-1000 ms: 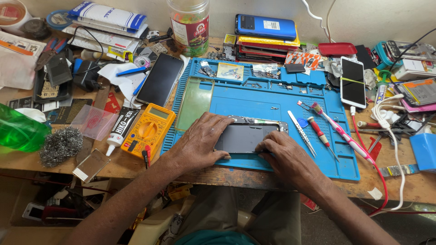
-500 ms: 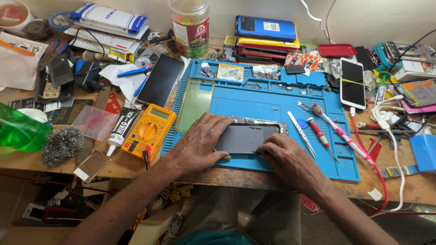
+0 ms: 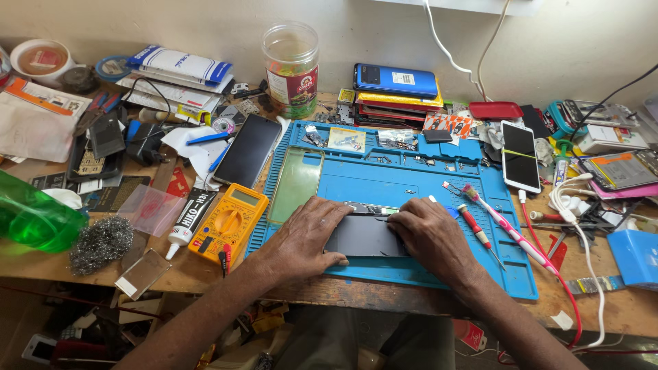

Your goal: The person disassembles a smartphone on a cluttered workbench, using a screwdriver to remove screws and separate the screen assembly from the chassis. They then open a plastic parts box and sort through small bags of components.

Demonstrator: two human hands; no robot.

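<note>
Your left hand (image 3: 305, 236) lies flat with its fingers close together, pressing down on the left end of the dark phone panel (image 3: 363, 236), thumb hooked along the panel's near edge. Your right hand (image 3: 432, 236) rests on the panel's right end, fingers curled and bunched at its top right corner; you cannot tell whether they pinch anything there. The panel sits on the blue work mat (image 3: 411, 185), near the mat's front edge and a little left of its middle.

On the mat, right of the panel, a red-handled screwdriver (image 3: 474, 226) and a pink toothbrush (image 3: 504, 223) lie just beside your right hand. Left of the mat, a yellow multimeter (image 3: 229, 223) sits close to your left wrist. Behind the panel, the mat's flat middle is mostly bare as far as its small compartments along the back. The mat's front edge runs close to the bench edge (image 3: 384, 294).
</note>
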